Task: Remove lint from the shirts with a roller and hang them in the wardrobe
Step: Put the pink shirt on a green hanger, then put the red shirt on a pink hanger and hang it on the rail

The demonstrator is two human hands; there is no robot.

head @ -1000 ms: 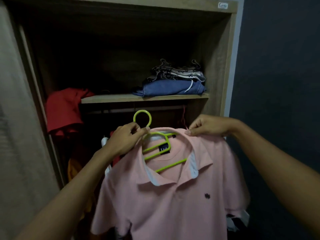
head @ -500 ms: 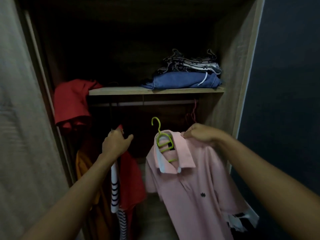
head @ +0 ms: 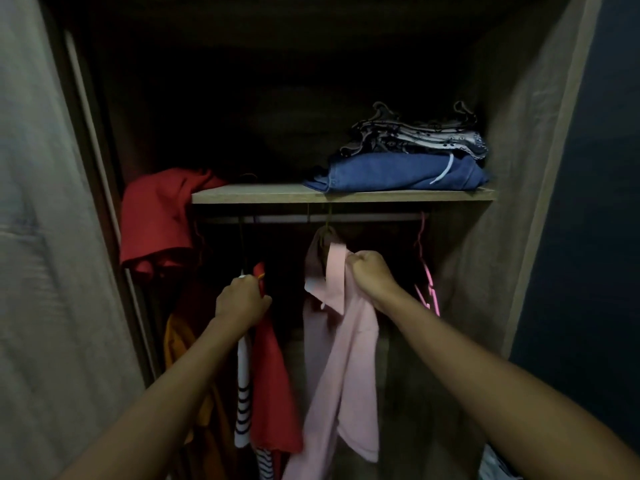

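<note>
Wardrobe (head: 502, 168), dim inside.
- Shelf (head: 259, 195): folded blue garment (head: 398, 173) w/ patterned clothes (head: 415, 136) on top; red cloth (head: 156, 220) draped off L end.
- Rail (head: 363, 218): orange garment (head: 176, 341), striped shirt (head: 243, 403), red shirt (head: 273, 393), pink shirt (head: 346, 358), bare pink hanger (head: 427, 285).
- R hand (head: 372, 273) grips pink shirt nr collar.
- L hand (head: 240, 303) grips red shirt at top.

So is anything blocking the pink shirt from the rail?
Nothing visible. The left hand holds the red shirt aside, and the pink shirt in the right hand hangs in the gap just under the rail.
</note>
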